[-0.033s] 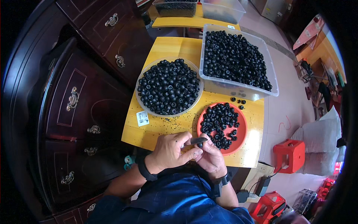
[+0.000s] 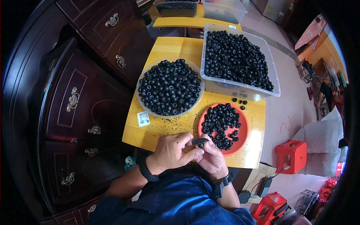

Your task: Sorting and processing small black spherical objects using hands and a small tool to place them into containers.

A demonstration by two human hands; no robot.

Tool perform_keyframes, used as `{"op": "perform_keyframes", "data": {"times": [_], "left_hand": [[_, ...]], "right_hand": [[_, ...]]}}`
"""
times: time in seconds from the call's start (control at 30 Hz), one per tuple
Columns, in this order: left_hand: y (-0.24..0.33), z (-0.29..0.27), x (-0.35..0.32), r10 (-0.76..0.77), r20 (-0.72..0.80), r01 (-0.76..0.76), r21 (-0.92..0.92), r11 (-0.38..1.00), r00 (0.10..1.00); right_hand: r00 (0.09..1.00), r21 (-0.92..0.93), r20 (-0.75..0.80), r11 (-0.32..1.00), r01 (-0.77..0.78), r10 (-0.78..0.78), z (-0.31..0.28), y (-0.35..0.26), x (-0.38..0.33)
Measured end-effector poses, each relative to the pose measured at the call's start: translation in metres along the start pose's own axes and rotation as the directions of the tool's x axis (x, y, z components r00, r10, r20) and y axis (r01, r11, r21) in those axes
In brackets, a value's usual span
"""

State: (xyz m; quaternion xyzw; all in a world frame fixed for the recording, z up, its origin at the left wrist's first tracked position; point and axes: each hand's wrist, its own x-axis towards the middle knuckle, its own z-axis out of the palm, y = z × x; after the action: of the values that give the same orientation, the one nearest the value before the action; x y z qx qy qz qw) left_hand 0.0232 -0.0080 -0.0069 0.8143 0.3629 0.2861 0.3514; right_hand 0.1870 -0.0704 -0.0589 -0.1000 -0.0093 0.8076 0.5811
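Note:
Over the table's near edge, my left hand (image 2: 168, 152) pinches a short dark knife blade (image 2: 198, 141) that points right. Its handle is hidden in the fingers. My right hand (image 2: 213, 159) is closed around a small black cap-like part (image 2: 201, 146), which sits just under the blade; whether they touch, I cannot tell. Right behind the hands lies a round orange-red plate (image 2: 244, 129) with many small black hollow parts (image 2: 221, 118). A clear round bowl (image 2: 203, 88) heaped with similar parts stands to its far left.
A large clear tub (image 2: 275, 80) full of black parts covers the table's far right. Several loose parts (image 2: 240, 101) and black crumbs lie on the yellow table (image 2: 165, 133), near a white label (image 2: 143, 118). Dark drawers (image 2: 75, 123) flank the left; a red stool (image 2: 290, 156) stands right.

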Motion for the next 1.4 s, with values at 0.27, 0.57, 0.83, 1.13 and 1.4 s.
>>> {"op": "perform_keyframes", "data": {"times": [0.27, 0.57, 0.83, 1.13, 1.4], "left_hand": [[-0.003, 0.004, 0.007, 0.087, -0.041, -0.081, 0.134, 0.988, 0.995], [-0.005, 0.011, 0.006, 0.105, -0.013, -0.096, 0.299, 0.949, 0.994], [0.001, 0.001, 0.002, -0.013, -0.073, 0.003, -0.135, 0.991, 0.997], [-0.006, -0.009, -0.011, -0.192, 0.065, 0.199, -0.479, 0.855, 0.979], [-0.031, -0.039, -0.05, -0.295, -0.051, 0.235, -0.482, 0.844, 0.954]], "right_hand": [[1.0, -0.006, -0.009, 1.0, 0.004, -0.004, -0.008, -0.003, 0.004], [0.99, -0.035, -0.107, 0.996, 0.085, -0.088, -0.009, -0.001, 0.002], [0.997, 0.042, -0.071, 0.999, 0.031, -0.028, 0.004, 0.0, 0.001], [0.999, -0.198, -0.049, 0.98, -0.016, 0.006, 0.01, 0.007, 0.006], [0.991, -0.568, -0.063, 0.82, 0.06, -0.116, 0.046, 0.006, 0.028]]}}
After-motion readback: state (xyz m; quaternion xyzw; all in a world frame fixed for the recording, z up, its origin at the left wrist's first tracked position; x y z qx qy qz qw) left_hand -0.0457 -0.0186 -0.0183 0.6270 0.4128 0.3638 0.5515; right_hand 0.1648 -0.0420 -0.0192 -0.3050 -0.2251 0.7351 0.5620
